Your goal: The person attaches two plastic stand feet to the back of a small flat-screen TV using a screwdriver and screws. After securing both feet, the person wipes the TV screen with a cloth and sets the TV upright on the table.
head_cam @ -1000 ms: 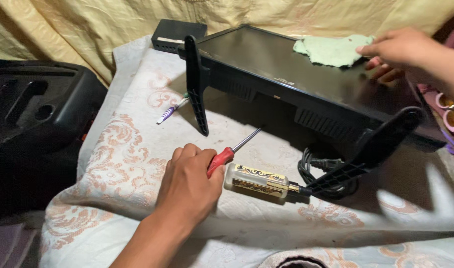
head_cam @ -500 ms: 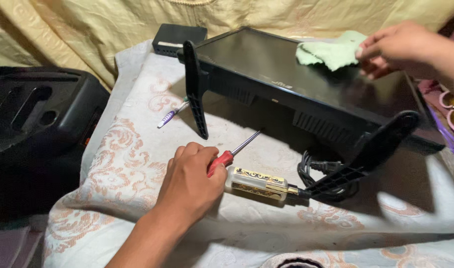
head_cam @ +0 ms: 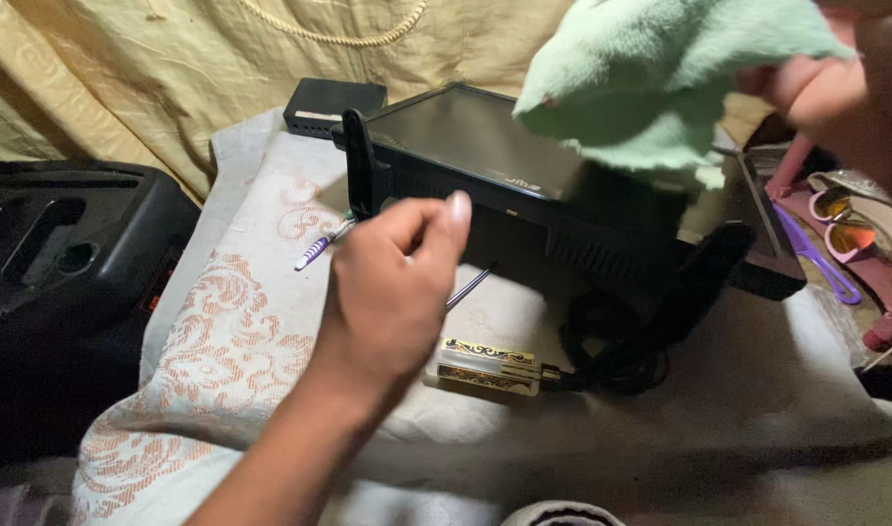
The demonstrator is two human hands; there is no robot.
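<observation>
While gripping a green cloth (head_cam: 660, 78) above the monitor (head_cam: 485, 146), right hand (head_cam: 835, 88) raised; left hand (head_cam: 392, 292) loosely curled (screwdriver (head_cam: 468, 288) partly hidden).

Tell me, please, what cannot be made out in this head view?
- Screwdriver: handle hidden behind the left hand; grip unclear.
- Right hand: cut off by the frame edge, blurred, holding the green cloth.
- Monitor: right part covered by the cloth.
</observation>
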